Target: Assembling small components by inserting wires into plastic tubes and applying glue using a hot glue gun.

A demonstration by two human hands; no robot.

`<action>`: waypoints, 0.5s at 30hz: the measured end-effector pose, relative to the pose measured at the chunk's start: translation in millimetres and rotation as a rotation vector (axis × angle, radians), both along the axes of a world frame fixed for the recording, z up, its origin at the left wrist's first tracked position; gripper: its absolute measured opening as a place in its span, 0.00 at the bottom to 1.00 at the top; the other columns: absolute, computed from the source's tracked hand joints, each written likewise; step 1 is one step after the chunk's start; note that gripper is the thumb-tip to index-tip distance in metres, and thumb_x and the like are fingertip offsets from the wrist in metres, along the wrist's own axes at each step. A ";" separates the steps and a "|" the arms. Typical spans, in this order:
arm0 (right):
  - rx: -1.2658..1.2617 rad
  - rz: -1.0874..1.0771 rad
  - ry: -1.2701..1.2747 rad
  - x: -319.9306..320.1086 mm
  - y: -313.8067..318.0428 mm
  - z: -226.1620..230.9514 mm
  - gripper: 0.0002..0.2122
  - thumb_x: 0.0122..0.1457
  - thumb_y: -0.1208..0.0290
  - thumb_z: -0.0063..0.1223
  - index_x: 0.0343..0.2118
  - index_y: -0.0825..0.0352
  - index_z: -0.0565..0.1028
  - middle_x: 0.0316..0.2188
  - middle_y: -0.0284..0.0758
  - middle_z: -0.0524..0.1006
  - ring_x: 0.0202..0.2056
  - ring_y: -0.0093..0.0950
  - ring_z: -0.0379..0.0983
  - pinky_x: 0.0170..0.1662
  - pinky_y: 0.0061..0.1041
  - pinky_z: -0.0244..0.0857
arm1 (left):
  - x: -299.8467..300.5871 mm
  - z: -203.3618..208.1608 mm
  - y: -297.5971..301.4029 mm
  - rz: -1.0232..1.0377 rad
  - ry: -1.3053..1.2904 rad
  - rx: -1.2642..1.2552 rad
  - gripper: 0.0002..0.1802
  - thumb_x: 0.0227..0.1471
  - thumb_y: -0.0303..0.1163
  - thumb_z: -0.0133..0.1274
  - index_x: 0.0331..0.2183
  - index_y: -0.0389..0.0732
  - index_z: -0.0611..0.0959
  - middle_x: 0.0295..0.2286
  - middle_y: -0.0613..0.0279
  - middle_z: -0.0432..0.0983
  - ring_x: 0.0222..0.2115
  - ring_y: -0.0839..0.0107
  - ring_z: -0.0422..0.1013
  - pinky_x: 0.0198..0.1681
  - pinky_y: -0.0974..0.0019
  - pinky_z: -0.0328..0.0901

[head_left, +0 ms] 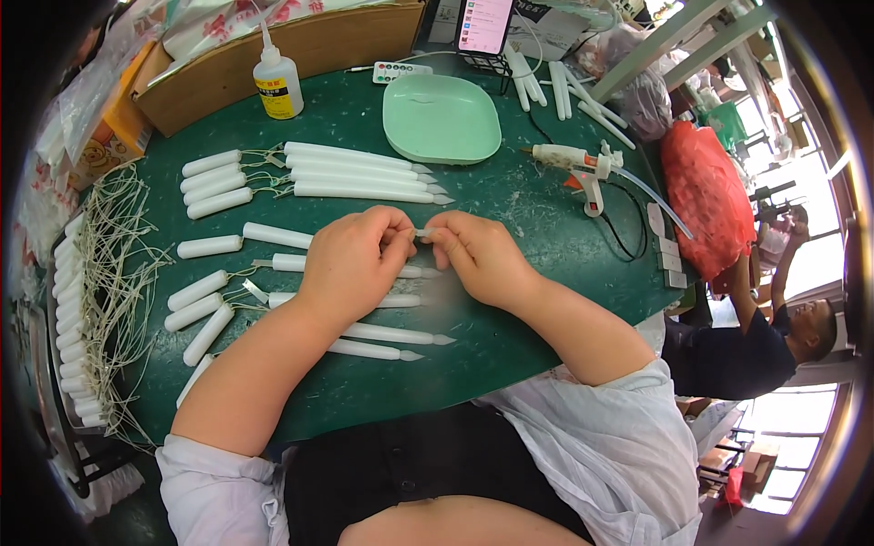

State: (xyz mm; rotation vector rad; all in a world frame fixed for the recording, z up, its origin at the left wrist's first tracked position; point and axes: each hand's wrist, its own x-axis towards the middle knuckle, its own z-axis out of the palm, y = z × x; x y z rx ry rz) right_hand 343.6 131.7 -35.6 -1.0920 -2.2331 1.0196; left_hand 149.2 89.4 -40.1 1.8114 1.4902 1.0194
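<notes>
My left hand [358, 259] and my right hand [482, 257] meet above the middle of the green table. Their fingertips pinch a small whitish piece [421, 234] between them, too small to name. Under the hands lie white electric taper candles [391, 333] with pointed flame-shaped tips, partly hidden by my left hand and forearm. Farther back, several more tapers [355, 173] lie side by side, their tips to the right. Short white tubes [211, 184] lie to the left, some joined to the tapers by thin wires.
At the left edge, many white tubes [71, 309] trail tangled wires [118, 273]. Behind stand a glue bottle [278, 86], a mint tray [442, 123], a remote [401, 73] and a phone [483, 25]. A hot glue gun [583, 168] stands right, beside a red bag [706, 196]. Another person [737, 350] is beyond.
</notes>
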 end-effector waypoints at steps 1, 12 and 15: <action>-0.015 -0.005 0.011 0.4 -0.4 -0.7 0.08 0.66 0.70 0.45 0.38 0.68 0.75 0.21 0.32 0.76 0.23 0.26 0.71 0.30 0.26 0.66 | 0.6 0.3 0.0 -0.001 -0.021 -0.005 0.05 0.54 0.31 0.53 0.32 0.40 0.80 0.23 0.65 0.81 0.26 0.65 0.77 0.30 0.63 0.69; -0.025 0.010 0.047 -0.4 -3.7 7.5 0.09 0.66 0.70 0.45 0.38 0.69 0.75 0.25 0.35 0.76 0.25 0.26 0.72 0.32 0.26 0.67 | 2.7 -3.6 0.4 0.009 -0.112 0.063 0.06 0.56 0.31 0.52 0.33 0.39 0.80 0.26 0.61 0.81 0.28 0.63 0.77 0.32 0.63 0.69; 0.238 0.050 -0.014 4.2 0.5 -10.1 0.09 0.64 0.69 0.47 0.38 0.69 0.75 0.30 0.40 0.77 0.31 0.35 0.75 0.36 0.32 0.69 | 0.4 -1.4 1.5 -0.016 -0.014 0.085 0.07 0.56 0.31 0.52 0.34 0.39 0.80 0.27 0.59 0.81 0.30 0.59 0.77 0.34 0.60 0.70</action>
